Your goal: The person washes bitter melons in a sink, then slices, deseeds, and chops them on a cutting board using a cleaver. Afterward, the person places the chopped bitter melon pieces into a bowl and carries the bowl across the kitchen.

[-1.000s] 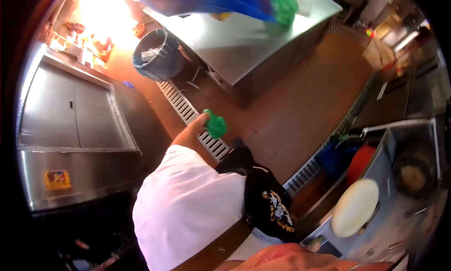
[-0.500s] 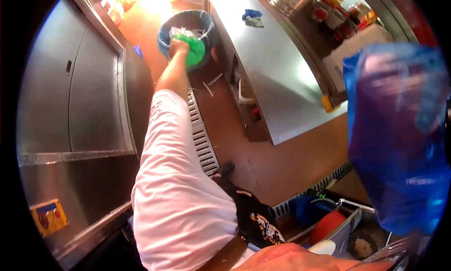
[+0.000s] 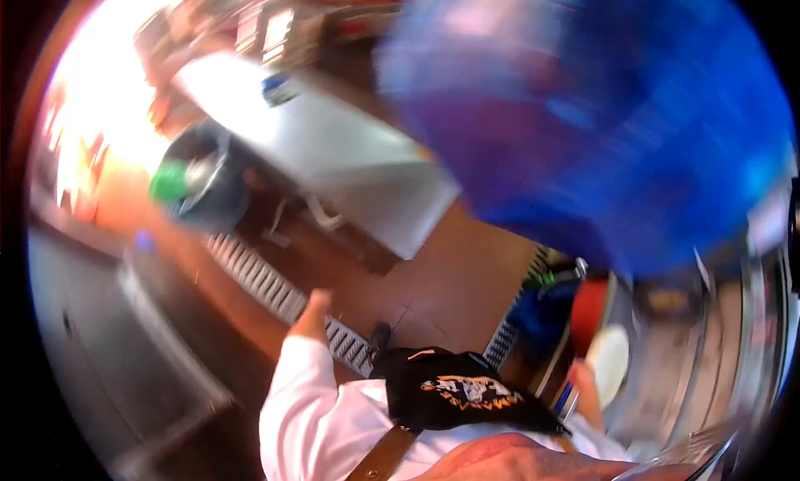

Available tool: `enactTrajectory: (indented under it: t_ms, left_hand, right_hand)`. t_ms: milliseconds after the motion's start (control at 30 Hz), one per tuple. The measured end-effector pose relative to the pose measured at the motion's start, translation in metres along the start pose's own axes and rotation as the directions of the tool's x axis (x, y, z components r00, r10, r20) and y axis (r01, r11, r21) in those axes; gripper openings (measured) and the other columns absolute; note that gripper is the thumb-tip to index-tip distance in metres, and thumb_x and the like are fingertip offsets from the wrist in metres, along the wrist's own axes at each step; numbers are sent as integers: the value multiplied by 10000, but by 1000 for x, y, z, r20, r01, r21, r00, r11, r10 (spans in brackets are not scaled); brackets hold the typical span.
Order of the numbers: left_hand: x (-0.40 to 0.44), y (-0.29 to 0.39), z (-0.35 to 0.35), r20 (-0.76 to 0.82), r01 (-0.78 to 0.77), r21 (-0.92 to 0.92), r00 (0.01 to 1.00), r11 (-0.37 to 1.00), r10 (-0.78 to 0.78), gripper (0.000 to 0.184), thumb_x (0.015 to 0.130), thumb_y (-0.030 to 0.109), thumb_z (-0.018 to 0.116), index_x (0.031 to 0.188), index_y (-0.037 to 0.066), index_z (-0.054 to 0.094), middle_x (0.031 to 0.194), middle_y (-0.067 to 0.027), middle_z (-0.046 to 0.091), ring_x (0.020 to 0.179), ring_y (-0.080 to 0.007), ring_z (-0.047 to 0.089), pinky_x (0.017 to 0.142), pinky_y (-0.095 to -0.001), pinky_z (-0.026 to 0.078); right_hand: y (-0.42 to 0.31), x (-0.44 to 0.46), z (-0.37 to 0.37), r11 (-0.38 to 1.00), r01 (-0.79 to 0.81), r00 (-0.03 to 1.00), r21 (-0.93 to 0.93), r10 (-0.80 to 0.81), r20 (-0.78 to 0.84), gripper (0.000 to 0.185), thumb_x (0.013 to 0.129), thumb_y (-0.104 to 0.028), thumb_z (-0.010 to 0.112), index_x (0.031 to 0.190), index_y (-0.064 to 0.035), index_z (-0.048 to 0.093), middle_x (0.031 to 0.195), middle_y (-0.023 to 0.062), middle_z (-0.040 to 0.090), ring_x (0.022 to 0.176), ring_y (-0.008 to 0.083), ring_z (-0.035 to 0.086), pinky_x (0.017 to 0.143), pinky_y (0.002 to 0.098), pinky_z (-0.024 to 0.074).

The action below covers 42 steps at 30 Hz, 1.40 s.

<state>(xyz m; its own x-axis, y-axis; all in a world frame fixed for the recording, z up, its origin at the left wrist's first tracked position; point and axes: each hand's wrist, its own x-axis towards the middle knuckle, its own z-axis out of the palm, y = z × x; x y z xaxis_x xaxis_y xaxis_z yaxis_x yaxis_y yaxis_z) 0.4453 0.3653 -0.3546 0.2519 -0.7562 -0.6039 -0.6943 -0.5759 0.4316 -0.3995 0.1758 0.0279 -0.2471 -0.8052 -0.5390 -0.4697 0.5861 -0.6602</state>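
Note:
My left hand [image 3: 313, 313], its fingers smeared by motion, is in front of my body above the floor grating. Away from it, a green crumpled thing [image 3: 169, 182] rests at the rim of the dark round bin [image 3: 223, 199]. My right hand [image 3: 585, 387] is low on the right, beside a pale round thing [image 3: 611, 363]. I cannot tell whether it grips that thing. A large blue plastic bag [image 3: 583, 139], blurred, fills the upper right close to the camera. Reddish contents show through it; what holds it up is hidden.
A steel counter [image 3: 350, 168] with a blue-and-white cloth [image 3: 277, 89] runs past the bin. Metal cabinets [image 3: 75, 314] stand on the left. Floor gratings [image 3: 254, 273] cross the brown floor. A red round container [image 3: 588, 313] stands at the right.
My left hand has let go of the green thing at the bin and come back toward my body. The view has turned right, bringing the blue bag nearer the middle. My right hand has come into view.

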Motion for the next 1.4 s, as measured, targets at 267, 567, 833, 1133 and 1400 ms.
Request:
enactTrajectory:
  t_ms: [267,567,833,1133,1400]
  left_hand:
    - [-59,193,-26,341,385,-702,920,599,-192,226,918,296,647,1033,104,618,745,-42,575,497,-169,501,457,-346,448]
    - [-124,201,-100,346,527,-539,850,657,-397,214,1001,256,519,912,76,592,815,-53,638,606,-188,591,468,-299,422]
    - [-202,273,-111,401,-246,579,916,778,-9,169,993,254,548,975,94,599,845,-58,645,738,-213,637,579,-339,492]
    - [-220,477,-52,183,296,-43,941,954,-284,379,952,305,649,1276,122,575,1065,-75,673,932,-243,662,763,-368,523]
    - [-199,534,-22,293,193,90,933,977,-211,388,970,300,632,1303,110,575,1105,-36,685,981,-163,652,775,-306,516]
  right_hand:
    - [131,-41,-18,995,93,935,24,-79,-345,246,955,-225,540,766,-87,615,624,43,570,543,164,545,506,325,456]
    - [391,-57,-7,924,-345,741,167,377,-556,266,914,-297,560,805,-76,662,707,101,647,612,242,616,546,396,473]
    - [400,8,-4,870,-480,806,113,488,-334,302,834,-281,604,1013,-67,719,984,206,707,937,356,683,828,450,524]
    - [388,31,30,997,-65,986,38,70,-150,504,817,-135,615,1312,-78,544,1337,228,556,1210,376,562,1010,425,457]
    - [416,40,52,929,-351,924,-114,325,-200,661,751,-218,726,1311,5,453,1231,333,561,1187,446,552,996,486,441]
